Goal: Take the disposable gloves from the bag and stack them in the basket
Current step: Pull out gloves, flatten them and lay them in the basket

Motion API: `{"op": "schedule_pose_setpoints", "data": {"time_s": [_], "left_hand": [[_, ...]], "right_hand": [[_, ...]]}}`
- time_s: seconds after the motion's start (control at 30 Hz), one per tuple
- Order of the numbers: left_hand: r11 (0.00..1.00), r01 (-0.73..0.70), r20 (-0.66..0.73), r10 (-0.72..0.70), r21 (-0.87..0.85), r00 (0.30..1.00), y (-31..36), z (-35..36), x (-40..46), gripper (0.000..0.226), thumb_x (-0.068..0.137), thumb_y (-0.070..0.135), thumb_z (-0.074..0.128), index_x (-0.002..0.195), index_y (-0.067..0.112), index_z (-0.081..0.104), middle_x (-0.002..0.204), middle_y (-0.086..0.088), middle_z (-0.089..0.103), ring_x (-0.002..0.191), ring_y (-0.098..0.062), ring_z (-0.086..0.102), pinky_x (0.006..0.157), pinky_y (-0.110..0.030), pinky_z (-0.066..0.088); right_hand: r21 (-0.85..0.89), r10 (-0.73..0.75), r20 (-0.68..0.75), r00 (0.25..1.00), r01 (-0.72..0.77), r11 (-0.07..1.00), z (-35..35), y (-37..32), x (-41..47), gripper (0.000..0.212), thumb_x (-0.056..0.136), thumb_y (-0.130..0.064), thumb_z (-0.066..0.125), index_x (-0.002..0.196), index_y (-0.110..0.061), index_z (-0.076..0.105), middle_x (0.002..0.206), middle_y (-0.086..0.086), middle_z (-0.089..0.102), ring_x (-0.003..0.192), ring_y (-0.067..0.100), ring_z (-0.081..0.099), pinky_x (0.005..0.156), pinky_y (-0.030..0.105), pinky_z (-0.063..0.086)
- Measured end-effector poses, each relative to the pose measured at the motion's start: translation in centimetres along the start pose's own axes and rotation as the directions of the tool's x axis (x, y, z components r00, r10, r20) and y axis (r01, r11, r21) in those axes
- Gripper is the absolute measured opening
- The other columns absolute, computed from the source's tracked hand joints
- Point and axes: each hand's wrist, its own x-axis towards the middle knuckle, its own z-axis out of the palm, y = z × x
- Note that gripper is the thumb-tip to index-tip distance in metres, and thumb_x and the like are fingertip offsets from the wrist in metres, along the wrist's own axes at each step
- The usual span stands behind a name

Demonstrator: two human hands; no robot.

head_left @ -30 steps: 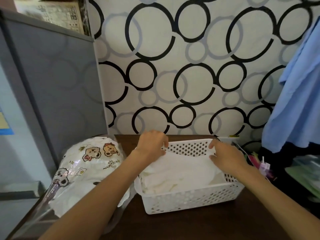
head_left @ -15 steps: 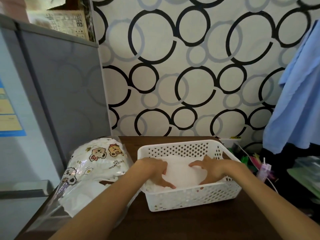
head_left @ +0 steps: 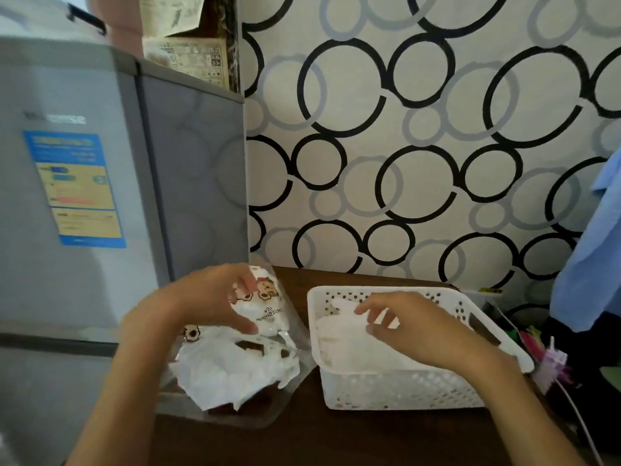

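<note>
A clear bag (head_left: 268, 317) printed with cartoon bears lies on the dark wooden table, left of a white perforated basket (head_left: 396, 391). Translucent white gloves (head_left: 235, 371) spill from the bag's open near end. My left hand (head_left: 205, 301) is over the bag's top with fingers spread and curved; whether it touches the bag is unclear. A flat stack of gloves (head_left: 349, 351) lies in the basket. My right hand (head_left: 413, 327) hovers over that stack, fingers loosely extended, holding nothing.
A grey fridge (head_left: 100, 196) with a blue and yellow label stands at the left, against the table. The circle-patterned wall (head_left: 403, 146) is behind. Blue cloth (head_left: 591, 264) hangs at the right, above small coloured clutter (head_left: 544, 358) beside the basket.
Both hands have come up off the glove stack in the basket. My left hand has moved left to the bag. The view has turned left.
</note>
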Motion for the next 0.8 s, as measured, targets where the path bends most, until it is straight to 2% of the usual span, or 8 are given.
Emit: {"op": "schedule_pose_setpoints", "data": {"time_s": [0.07,0.17,0.3,0.4,0.5,0.6,0.7,0.8], "left_hand": [[0.992,0.111,0.135,-0.117,0.052,0.984,-2.0,-0.2,-0.4,0.048,0.068,0.038,0.084,0.104,0.037,0.052,0.109,0.02,0.054,0.101,-0.006,0.057,0.092,-0.028,0.049],[0.995,0.096,0.192,-0.101,0.034,0.976,-3.1,0.2,0.3,0.015,0.08,0.033,0.076,0.087,0.032,0.063,0.1,0.014,0.068,0.086,-0.001,0.063,0.087,-0.025,0.051],[0.991,0.098,0.205,-0.078,-0.091,0.976,-3.9,0.9,1.2,0.01,0.09,0.016,0.064,0.082,0.022,0.063,0.1,0.001,0.072,0.07,-0.002,0.068,0.069,-0.019,0.052],[0.986,0.088,0.183,-0.062,-0.139,0.981,-4.4,0.7,1.3,0.011,0.091,0.016,0.064,0.081,0.022,0.063,0.103,0.002,0.071,0.071,-0.004,0.068,0.066,-0.019,0.051],[0.99,0.055,0.145,-0.036,-0.132,0.989,-4.8,0.3,1.3,0.01,0.087,0.024,0.068,0.078,0.027,0.066,0.096,0.002,0.074,0.074,-0.005,0.067,0.07,-0.023,0.048],[0.993,0.039,0.137,-0.023,-0.114,0.99,-5.2,0.4,1.3,0.007,0.084,0.027,0.071,0.078,0.029,0.067,0.093,0.002,0.074,0.074,-0.006,0.064,0.07,-0.023,0.048],[0.994,0.019,0.106,-0.008,-0.108,0.994,-5.3,0.5,1.4,0.01,0.08,0.029,0.076,0.077,0.03,0.067,0.093,0.006,0.072,0.08,-0.007,0.064,0.076,-0.025,0.051],[0.995,-0.021,0.068,0.028,-0.102,0.997,-5.4,0.5,1.4,0.017,0.078,0.027,0.078,0.073,0.03,0.062,0.085,0.011,0.067,0.069,-0.002,0.056,0.066,-0.02,0.044]], "right_hand": [[0.088,-0.11,-0.035,0.993,0.113,0.99,0.8,-4.1,-0.5,0.024,0.09,-0.031,0.061,0.111,-0.041,0.064,0.101,-0.02,0.063,0.087,-0.002,0.058,0.073,0.012,0.046],[0.096,-0.219,0.042,0.975,0.214,0.972,3.3,-8.7,-0.1,0.025,0.09,-0.031,0.062,0.114,-0.036,0.066,0.1,-0.016,0.066,0.084,-0.001,0.058,0.075,0.011,0.042],[-0.148,-0.19,0.178,0.965,0.217,0.965,7.7,-11.6,1.7,0.038,0.092,-0.02,0.058,0.13,-0.024,0.054,0.132,0.006,0.053,0.122,0.025,0.048,0.102,0.037,0.038],[-0.308,-0.136,0.19,0.972,0.19,0.932,9.8,-12.2,2.8,0.042,0.094,-0.008,0.048,0.135,-0.016,0.05,0.138,0.013,0.048,0.128,0.032,0.042,0.105,0.041,0.034],[-0.314,-0.099,0.179,0.979,0.153,0.937,10.7,-12.1,3.6,0.038,0.096,-0.009,0.046,0.133,-0.013,0.053,0.14,0.014,0.046,0.13,0.028,0.041,0.105,0.036,0.033],[-0.23,-0.141,0.073,0.987,0.155,0.961,10.5,-11.6,3.8,0.023,0.092,-0.018,0.056,0.111,-0.021,0.068,0.118,0.004,0.063,0.108,0.021,0.057,0.091,0.031,0.044],[-0.135,-0.144,0.018,0.989,0.145,0.98,8.9,-10.9,3.1,0.004,0.082,-0.032,0.07,0.086,-0.031,0.069,0.094,-0.008,0.063,0.088,0.012,0.06,0.079,0.025,0.048],[-0.039,-0.173,0.02,0.985,0.173,0.984,7.0,-9.8,2.8,0.012,0.074,-0.035,0.077,0.071,-0.034,0.066,0.084,-0.014,0.057,0.078,0.004,0.055,0.067,0.017,0.044]]}}
